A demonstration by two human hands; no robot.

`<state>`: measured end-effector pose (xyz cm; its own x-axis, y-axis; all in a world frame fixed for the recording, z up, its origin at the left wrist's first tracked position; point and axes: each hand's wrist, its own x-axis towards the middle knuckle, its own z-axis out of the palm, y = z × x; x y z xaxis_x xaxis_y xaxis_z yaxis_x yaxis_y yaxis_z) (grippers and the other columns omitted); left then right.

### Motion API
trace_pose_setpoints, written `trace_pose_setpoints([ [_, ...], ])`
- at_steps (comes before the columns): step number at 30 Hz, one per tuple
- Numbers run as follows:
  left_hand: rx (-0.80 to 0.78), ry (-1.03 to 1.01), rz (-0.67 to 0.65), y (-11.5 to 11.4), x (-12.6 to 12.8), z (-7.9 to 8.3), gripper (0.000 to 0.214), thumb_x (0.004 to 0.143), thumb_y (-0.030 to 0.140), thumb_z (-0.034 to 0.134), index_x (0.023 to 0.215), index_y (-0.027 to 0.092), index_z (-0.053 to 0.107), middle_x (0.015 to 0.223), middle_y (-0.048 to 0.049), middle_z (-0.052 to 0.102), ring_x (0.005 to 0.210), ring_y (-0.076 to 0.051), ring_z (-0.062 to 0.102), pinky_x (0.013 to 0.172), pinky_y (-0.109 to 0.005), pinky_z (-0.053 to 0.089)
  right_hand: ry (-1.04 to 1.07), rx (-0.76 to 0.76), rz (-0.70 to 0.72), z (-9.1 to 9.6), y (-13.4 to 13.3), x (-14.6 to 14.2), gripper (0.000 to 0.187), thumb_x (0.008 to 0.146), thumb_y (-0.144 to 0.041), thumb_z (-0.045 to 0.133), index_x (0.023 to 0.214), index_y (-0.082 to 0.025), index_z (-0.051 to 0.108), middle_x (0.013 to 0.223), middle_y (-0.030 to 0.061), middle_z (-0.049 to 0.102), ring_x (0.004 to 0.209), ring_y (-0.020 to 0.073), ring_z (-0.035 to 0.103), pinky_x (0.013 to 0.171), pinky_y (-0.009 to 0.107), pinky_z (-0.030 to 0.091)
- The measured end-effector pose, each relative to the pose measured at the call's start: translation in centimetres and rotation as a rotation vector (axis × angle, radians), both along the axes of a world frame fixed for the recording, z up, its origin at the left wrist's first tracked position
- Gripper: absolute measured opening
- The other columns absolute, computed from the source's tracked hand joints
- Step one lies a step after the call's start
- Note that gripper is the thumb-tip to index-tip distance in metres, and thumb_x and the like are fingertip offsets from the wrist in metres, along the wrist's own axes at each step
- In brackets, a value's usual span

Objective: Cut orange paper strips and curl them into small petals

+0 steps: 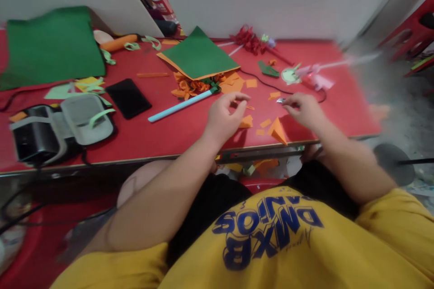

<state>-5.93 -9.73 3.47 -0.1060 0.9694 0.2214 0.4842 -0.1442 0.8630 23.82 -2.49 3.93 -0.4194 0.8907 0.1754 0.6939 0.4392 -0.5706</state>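
Note:
My left hand (225,115) hovers over the red table (162,131) with its fingers curled and thumb and forefinger pinched; whatever lies between them is too small to make out. My right hand (303,108) is closed on a small silvery object (280,100). Between the hands lie orange paper scraps (266,123) and a folded orange paper triangle (278,131) at the table's front edge. A light blue paper stick (179,106) with a green tip lies just left of my left hand, beside crumpled orange paper (190,86).
A green sheet over an orange one (198,56) lies at mid-table. A large green sheet (50,45), a black phone (128,97) and an open grey case (61,128) sit to the left. A red paper flower (249,38), a glue gun (313,76) and a black cord (267,86) lie to the right.

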Motion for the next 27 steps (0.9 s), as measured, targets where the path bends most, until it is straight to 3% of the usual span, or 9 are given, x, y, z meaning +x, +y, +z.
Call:
trace_pose_setpoints([
  [3, -0.175, 0.172, -0.157, -1.4, 1.4, 0.2, 0.020, 0.103, 0.042, 0.077, 0.106, 0.028, 0.091, 0.105, -0.0086, 0.091, 0.086, -0.027, 0.076, 0.079, -0.039, 0.051, -0.155, -0.073, 0.230, -1.2, 0.9, -2.8, 0.013, 0.110, -0.021, 0.080, 0.116, -0.020, 0.092, 0.117, 0.0119, 0.088, 0.108, 0.0283, 0.078, 0.100, 0.039, 0.056],
  [6, -0.211, 0.347, -0.200, -1.9, 2.2, 0.0, 0.021, 0.103, 0.044, 0.077, 0.102, 0.030, 0.093, 0.092, -0.0078, 0.089, 0.082, -0.030, 0.076, 0.069, -0.039, 0.041, -0.349, -0.135, 0.409, -1.7, 2.1, -5.3, 0.014, 0.101, -0.023, 0.097, 0.113, -0.020, 0.092, 0.118, 0.0118, 0.084, 0.112, 0.0286, 0.075, 0.098, 0.037, 0.052],
  [12, -0.174, 0.391, -0.184, -2.0, 1.8, 0.0, 0.022, 0.103, 0.043, 0.075, 0.103, 0.030, 0.092, 0.101, -0.0079, 0.092, 0.088, -0.031, 0.079, 0.068, -0.038, 0.041, -0.419, -0.143, 0.461, -1.5, 2.7, -5.6, 0.009, 0.105, -0.023, 0.093, 0.099, -0.018, 0.089, 0.115, 0.0131, 0.082, 0.111, 0.0283, 0.073, 0.093, 0.037, 0.050],
  [14, -0.157, 0.366, -0.186, -2.0, 1.7, 0.1, 0.020, 0.103, 0.042, 0.076, 0.102, 0.030, 0.092, 0.100, -0.0076, 0.092, 0.086, -0.030, 0.078, 0.068, -0.038, 0.041, -0.398, -0.147, 0.456, -1.4, 2.4, -5.4, 0.003, 0.105, -0.018, 0.092, 0.105, -0.018, 0.089, 0.115, 0.0125, 0.084, 0.110, 0.0272, 0.074, 0.093, 0.036, 0.050],
  [19, -0.142, 0.325, -0.188, -2.0, 1.8, 0.1, 0.016, 0.102, 0.039, 0.079, 0.101, 0.030, 0.091, 0.092, -0.0066, 0.090, 0.079, -0.028, 0.075, 0.069, -0.038, 0.042, -0.393, -0.243, 0.407, -1.2, 2.1, -5.3, 0.019, 0.103, -0.010, 0.087, 0.120, -0.019, 0.086, 0.116, 0.0092, 0.088, 0.101, 0.0235, 0.076, 0.086, 0.033, 0.051],
  [23, -0.136, 0.331, -0.185, -1.9, 1.8, 0.0, 0.018, 0.101, 0.040, 0.078, 0.101, 0.030, 0.092, 0.090, -0.0068, 0.089, 0.077, -0.027, 0.074, 0.068, -0.038, 0.042, -0.362, -0.310, 0.391, -1.1, 2.3, -4.9, 0.011, 0.105, -0.011, 0.082, 0.110, -0.021, 0.083, 0.103, 0.0059, 0.086, 0.089, 0.0209, 0.072, 0.080, 0.032, 0.050],
  [27, -0.125, 0.296, -0.183, -1.7, 1.8, -0.2, 0.015, 0.099, 0.040, 0.081, 0.099, 0.030, 0.092, 0.088, -0.0067, 0.088, 0.076, -0.027, 0.073, 0.067, -0.037, 0.042, -0.328, -0.273, 0.404, -1.1, 2.1, -4.9, 0.016, 0.102, -0.008, 0.084, 0.097, -0.022, 0.079, 0.107, 0.0081, 0.086, 0.098, 0.0235, 0.075, 0.089, 0.033, 0.055],
])
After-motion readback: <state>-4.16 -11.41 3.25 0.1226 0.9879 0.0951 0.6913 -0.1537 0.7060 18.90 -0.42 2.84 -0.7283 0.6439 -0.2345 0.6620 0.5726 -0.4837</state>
